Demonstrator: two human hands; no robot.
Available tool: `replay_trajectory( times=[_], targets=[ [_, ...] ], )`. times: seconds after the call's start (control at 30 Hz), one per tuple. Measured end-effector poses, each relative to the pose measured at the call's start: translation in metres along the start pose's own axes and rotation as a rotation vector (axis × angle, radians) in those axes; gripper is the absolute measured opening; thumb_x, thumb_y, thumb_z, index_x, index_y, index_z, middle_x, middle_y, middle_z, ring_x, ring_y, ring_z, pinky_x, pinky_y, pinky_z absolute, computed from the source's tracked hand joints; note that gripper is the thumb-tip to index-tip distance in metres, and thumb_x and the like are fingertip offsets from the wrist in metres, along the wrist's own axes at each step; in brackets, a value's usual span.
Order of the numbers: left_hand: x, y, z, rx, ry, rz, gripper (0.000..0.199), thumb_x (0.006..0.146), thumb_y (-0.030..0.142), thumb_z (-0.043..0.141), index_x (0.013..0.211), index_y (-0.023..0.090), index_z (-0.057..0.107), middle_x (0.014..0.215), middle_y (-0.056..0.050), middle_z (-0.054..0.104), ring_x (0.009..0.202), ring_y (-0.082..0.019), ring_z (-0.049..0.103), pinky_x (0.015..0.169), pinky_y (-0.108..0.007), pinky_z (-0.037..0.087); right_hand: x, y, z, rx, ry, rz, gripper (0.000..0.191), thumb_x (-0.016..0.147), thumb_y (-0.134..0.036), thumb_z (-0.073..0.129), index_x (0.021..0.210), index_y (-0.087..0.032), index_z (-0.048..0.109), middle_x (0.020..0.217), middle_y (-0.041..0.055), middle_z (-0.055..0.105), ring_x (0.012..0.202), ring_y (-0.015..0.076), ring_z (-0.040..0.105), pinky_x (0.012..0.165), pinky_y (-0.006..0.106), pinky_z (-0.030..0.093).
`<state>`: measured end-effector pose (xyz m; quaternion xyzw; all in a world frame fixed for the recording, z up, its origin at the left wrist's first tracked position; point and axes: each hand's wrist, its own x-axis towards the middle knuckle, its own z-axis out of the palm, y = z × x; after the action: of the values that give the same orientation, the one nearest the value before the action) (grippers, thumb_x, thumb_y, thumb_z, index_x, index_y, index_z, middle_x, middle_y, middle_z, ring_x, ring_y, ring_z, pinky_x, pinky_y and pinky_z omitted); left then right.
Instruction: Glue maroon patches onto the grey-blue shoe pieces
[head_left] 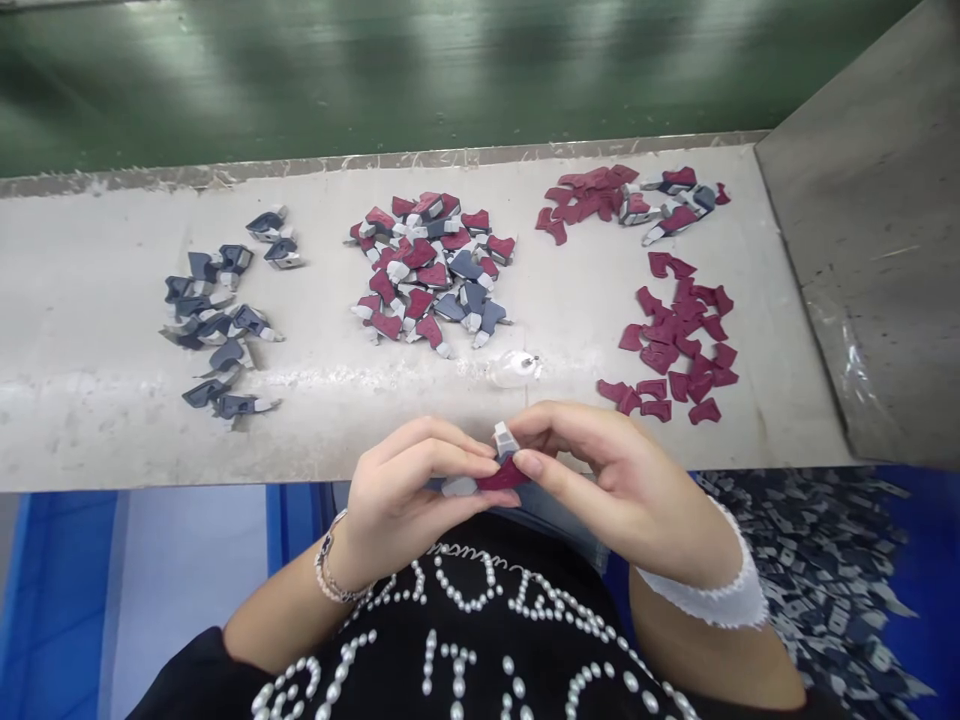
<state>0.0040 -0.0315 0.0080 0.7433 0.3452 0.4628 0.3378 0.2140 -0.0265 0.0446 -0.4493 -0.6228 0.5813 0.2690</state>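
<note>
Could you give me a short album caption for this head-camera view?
The left hand and right hand hold a maroon-and-grey piece above piles of similar pieces on a pale bench.

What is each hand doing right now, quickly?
Left hand: closed, holding a maroon-and-grey piece by one end.
Right hand: closed, holding the same piece from the other side.

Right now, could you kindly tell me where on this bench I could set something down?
Bare bench lies left of the grey pieces and between them and the mixed pile; the mixed pile and maroon pieces are crowded.
</note>
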Motion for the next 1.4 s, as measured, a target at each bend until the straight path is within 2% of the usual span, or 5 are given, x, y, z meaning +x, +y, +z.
replay_trajectory(
  times=[0.4, 0.63, 0.83, 1.0, 1.4],
  targets=[
    [-0.003, 0.002, 0.004, 0.009, 0.04, 0.007, 0.024, 0.078, 0.016, 0.084, 0.097, 0.019, 0.069, 0.09, -0.002, 0.074, 0.078, -0.014, 0.075, 0.068, -0.024, 0.067, -0.006, -0.01, 0.023, -0.261, 0.096, -0.042, 0.013, 0.103, -0.02, 0.041, 0.099, -0.019, 0.054, 0.082, 0.0001, 0.057, 0.075, 0.0143, 0.057, 0.07, 0.029, 0.044],
    [-0.004, 0.003, -0.001, -0.01, 0.033, -0.012, 0.026, 0.075, 0.021, 0.087, 0.094, 0.019, 0.069, 0.089, -0.001, 0.074, 0.075, -0.014, 0.075, 0.067, -0.024, 0.067, -0.008, -0.013, 0.009, -0.135, -0.059, 0.016, 0.014, 0.106, -0.026, 0.039, 0.106, -0.023, 0.052, 0.087, -0.0009, 0.062, 0.077, 0.0138, 0.059, 0.068, 0.028, 0.045],
    [-0.002, 0.003, 0.001, -0.043, 0.021, 0.0, 0.027, 0.076, 0.019, 0.086, 0.095, 0.019, 0.067, 0.089, -0.001, 0.072, 0.077, -0.013, 0.072, 0.069, -0.024, 0.065, -0.008, -0.012, 0.015, -0.269, 0.006, -0.027, 0.011, 0.105, -0.024, 0.042, 0.1, -0.022, 0.052, 0.08, -0.003, 0.058, 0.069, 0.0122, 0.056, 0.062, 0.028, 0.044],
    [-0.003, 0.002, 0.001, -0.046, -0.065, -0.261, 0.025, 0.08, 0.014, 0.079, 0.097, 0.019, 0.062, 0.085, -0.002, 0.068, 0.076, -0.015, 0.067, 0.068, -0.026, 0.06, -0.009, -0.013, 0.019, -0.428, 0.035, -0.09, 0.013, 0.102, -0.022, 0.048, 0.113, -0.021, 0.055, 0.091, 0.0021, 0.064, 0.081, 0.0182, 0.061, 0.069, 0.032, 0.048],
    [0.001, 0.008, 0.005, -0.229, -0.1, -0.449, 0.032, 0.068, 0.002, 0.077, 0.065, 0.019, 0.051, 0.063, 0.005, 0.059, 0.058, -0.01, 0.056, 0.054, -0.022, 0.048, -0.013, -0.007, 0.006, -0.602, -0.212, -0.272, 0.035, 0.094, -0.003, 0.043, 0.123, -0.015, 0.06, 0.081, 0.0044, 0.061, 0.071, 0.0203, 0.05, 0.056, 0.033, 0.04]
  ],
)
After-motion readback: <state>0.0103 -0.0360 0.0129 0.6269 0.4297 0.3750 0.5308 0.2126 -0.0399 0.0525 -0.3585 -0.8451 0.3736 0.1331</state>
